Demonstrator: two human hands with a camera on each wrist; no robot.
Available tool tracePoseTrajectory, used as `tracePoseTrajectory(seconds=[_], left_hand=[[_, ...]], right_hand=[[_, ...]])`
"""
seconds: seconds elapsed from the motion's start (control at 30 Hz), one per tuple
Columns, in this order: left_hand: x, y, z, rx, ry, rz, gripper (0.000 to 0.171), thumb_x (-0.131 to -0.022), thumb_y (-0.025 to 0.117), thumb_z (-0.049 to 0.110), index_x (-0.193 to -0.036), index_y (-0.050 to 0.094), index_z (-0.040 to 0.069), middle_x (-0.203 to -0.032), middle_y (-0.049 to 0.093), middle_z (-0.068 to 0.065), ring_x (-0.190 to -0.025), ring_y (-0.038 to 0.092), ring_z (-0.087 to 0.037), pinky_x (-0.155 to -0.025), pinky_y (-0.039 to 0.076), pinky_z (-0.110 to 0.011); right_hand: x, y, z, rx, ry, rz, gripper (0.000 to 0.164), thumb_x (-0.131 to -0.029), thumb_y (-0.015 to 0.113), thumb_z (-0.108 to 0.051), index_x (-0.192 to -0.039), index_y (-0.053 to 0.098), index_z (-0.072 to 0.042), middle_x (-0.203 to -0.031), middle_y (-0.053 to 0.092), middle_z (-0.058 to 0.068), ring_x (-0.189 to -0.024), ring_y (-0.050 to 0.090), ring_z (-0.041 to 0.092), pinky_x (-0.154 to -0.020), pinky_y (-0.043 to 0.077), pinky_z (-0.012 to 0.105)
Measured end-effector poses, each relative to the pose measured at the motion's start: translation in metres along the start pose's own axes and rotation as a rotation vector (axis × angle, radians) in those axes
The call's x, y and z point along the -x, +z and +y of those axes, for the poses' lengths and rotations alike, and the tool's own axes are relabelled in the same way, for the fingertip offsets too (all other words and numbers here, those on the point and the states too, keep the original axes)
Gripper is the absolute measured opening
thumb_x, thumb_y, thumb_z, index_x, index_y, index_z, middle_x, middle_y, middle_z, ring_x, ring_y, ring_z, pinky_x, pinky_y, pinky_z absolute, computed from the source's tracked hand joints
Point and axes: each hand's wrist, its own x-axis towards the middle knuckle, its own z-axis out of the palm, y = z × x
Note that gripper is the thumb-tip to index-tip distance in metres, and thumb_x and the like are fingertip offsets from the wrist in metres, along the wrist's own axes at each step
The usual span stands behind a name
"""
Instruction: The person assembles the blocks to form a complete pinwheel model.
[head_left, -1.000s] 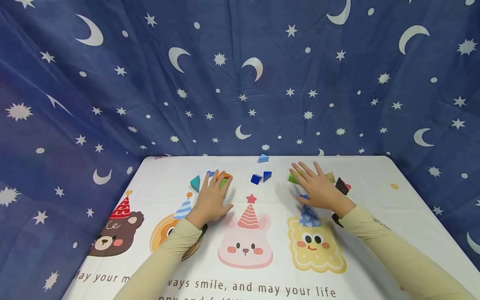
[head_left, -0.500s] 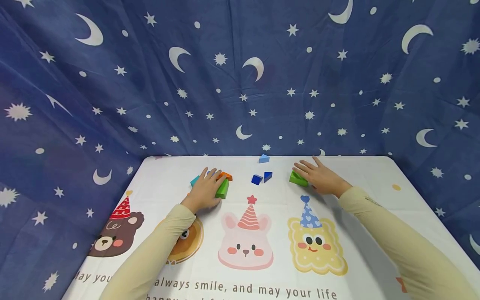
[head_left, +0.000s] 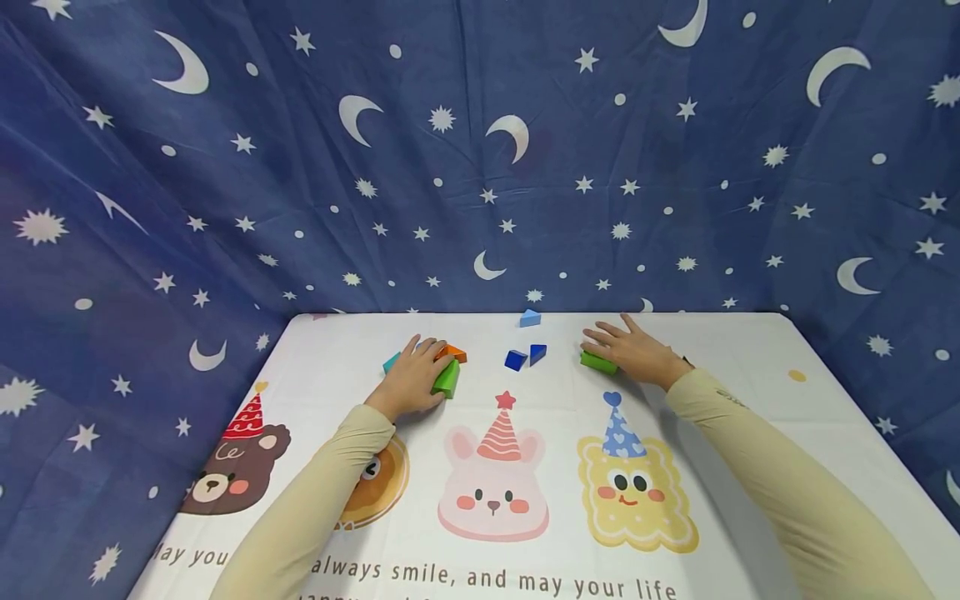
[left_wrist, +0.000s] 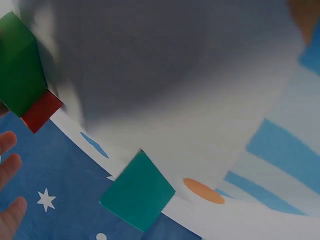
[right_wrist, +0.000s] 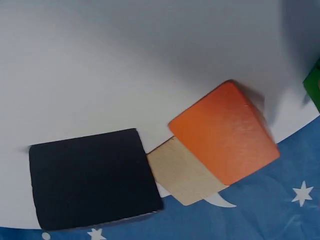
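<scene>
In the head view my left hand (head_left: 408, 380) is at the left cluster, thumb and index finger on either end of a green block (head_left: 446, 380). An orange block (head_left: 454, 354) lies just behind it, and a teal block (head_left: 391, 362) shows partly past the hand. My right hand (head_left: 633, 350) holds another green block (head_left: 598, 362) at the right, its thumb mostly hidden. Only a corner of that green block (right_wrist: 313, 86) enters the right wrist view. Beside it there stand an orange block (right_wrist: 225, 132), a bare wood block (right_wrist: 182, 170) and a black block (right_wrist: 95, 177).
Two dark blue blocks (head_left: 515, 360) sit between the hands, with a light blue block (head_left: 530, 318) behind them at the far edge. A white tablecloth (head_left: 555, 433) printed with cartoon figures covers the table. A blue starry curtain (head_left: 450, 167) rises behind and at the sides.
Both hands have come down from spread fingers over the blocks to the two green blocks. The left moved slightly left and nearer; its fingers and the right's closed in. The other blocks stay put.
</scene>
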Motion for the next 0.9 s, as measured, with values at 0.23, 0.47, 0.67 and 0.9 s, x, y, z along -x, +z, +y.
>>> tracePoseTrajectory(seconds=[0.23,0.47,0.67,0.9], left_hand=[[-0.002,-0.002,0.006,0.036,0.050,-0.008,0.058,-0.079,0.066,0.037,-0.128,0.053,0.009,-0.131,0.051,-0.012,-0.125,0.045,-0.031,-0.112,0.028,-0.051],[-0.002,-0.006,0.015,0.072,0.103,-0.022,0.057,-0.080,0.066,0.033,-0.128,0.052,0.004,-0.125,0.056,-0.011,-0.121,0.048,-0.030,-0.111,0.031,-0.046],[-0.004,-0.004,0.027,0.074,0.143,0.012,0.056,-0.079,0.068,0.037,-0.123,0.055,0.004,-0.120,0.058,-0.009,-0.119,0.050,-0.026,-0.109,0.035,-0.041],[-0.005,-0.003,0.051,0.091,0.153,-0.003,0.056,-0.079,0.069,0.043,-0.119,0.057,0.006,-0.114,0.058,-0.006,-0.109,0.053,-0.022,-0.108,0.036,-0.037]], right_hand=[[-0.003,-0.008,-0.007,-0.027,-0.026,-0.079,0.069,-0.076,0.075,-0.009,-0.138,0.045,-0.012,-0.145,0.044,0.007,-0.134,0.040,0.033,-0.107,0.027,0.064],[-0.006,-0.014,-0.016,-0.084,-0.087,-0.072,0.071,-0.072,0.080,-0.019,-0.134,0.048,-0.006,-0.136,0.052,0.011,-0.129,0.046,0.033,-0.104,0.030,0.064],[-0.006,-0.015,-0.021,-0.079,-0.097,-0.042,0.071,-0.069,0.079,-0.024,-0.132,0.050,-0.005,-0.128,0.057,0.010,-0.123,0.050,0.029,-0.103,0.032,0.061],[-0.008,-0.013,-0.032,-0.133,-0.083,0.027,0.065,-0.074,0.074,-0.038,-0.128,0.054,-0.006,-0.120,0.061,0.008,-0.114,0.054,0.027,-0.100,0.036,0.060]])
